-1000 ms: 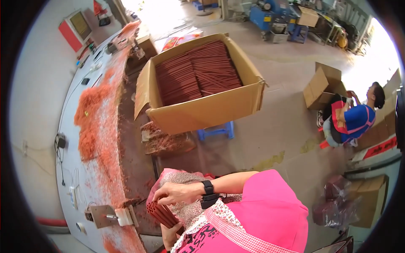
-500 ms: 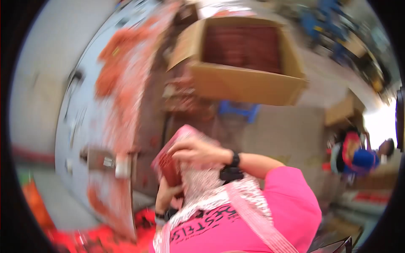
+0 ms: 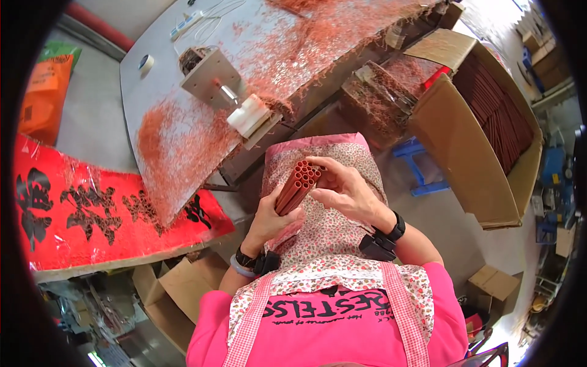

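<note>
My left hand (image 3: pixel 273 219) is wrapped round a bundle of thin reddish-brown tubes (image 3: pixel 295 194), held tilted above my lap with the hollow round ends up. My right hand (image 3: pixel 350 191) is beside the upper end of the bundle. Its index finger touches the far side of the tube ends, while the thumb stands apart on the near side. The lower ends of the tubes are hidden by my left hand. Under both hands lies my flowered apron (image 3: pixel 330 235).
A shavings-strewn table (image 3: pixel 137 79) carries a metal plate fixture with a white block (image 3: pixel 249 116). At right, a cardboard box (image 3: pixel 468 159) full of similar tubes stands near a blue stool (image 3: pixel 422 168). Red sheeting (image 3: pixel 116 214) covers a surface at left; an open carton (image 3: pixel 177 290) is below.
My view has swung, so the table and box appear turned. The right hand was over the top of the bundle and now sits at its right side; the left still grips it.
</note>
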`<move>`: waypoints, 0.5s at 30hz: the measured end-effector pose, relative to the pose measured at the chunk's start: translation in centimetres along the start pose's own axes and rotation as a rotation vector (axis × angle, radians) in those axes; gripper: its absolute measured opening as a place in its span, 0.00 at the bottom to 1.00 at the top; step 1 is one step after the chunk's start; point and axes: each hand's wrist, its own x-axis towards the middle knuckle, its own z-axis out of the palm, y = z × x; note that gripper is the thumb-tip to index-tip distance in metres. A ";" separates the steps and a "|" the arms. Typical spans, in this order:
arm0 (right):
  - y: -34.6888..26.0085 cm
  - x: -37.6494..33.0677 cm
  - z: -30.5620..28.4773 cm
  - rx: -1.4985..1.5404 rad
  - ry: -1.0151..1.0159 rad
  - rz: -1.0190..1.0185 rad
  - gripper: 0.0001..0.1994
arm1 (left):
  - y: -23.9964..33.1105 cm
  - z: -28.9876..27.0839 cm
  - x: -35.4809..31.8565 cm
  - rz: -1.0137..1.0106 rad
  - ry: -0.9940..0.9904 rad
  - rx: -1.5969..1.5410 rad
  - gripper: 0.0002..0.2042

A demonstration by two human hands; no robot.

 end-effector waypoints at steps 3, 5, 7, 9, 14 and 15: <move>0.9 0.9 1.3 0.055 -0.012 0.127 0.27 | -1.7 -0.4 -0.5 0.024 0.096 0.022 0.20; 1.7 1.5 1.8 0.093 -0.028 0.151 0.27 | -2.6 -0.8 -0.6 0.044 0.189 0.097 0.19; 2.1 1.9 2.1 0.163 -0.040 0.185 0.27 | -3.0 -0.9 -0.7 0.049 0.238 0.134 0.19; 2.3 2.0 2.2 0.223 -0.067 0.187 0.27 | -2.6 -0.8 -0.9 0.064 0.253 0.087 0.18; 3.0 2.0 2.3 0.379 -0.144 0.188 0.27 | -2.9 -0.8 -1.7 0.019 0.249 -0.006 0.23; 3.1 2.0 2.3 0.397 -0.159 0.188 0.27 | -3.0 -0.8 -1.7 0.016 0.249 -0.005 0.23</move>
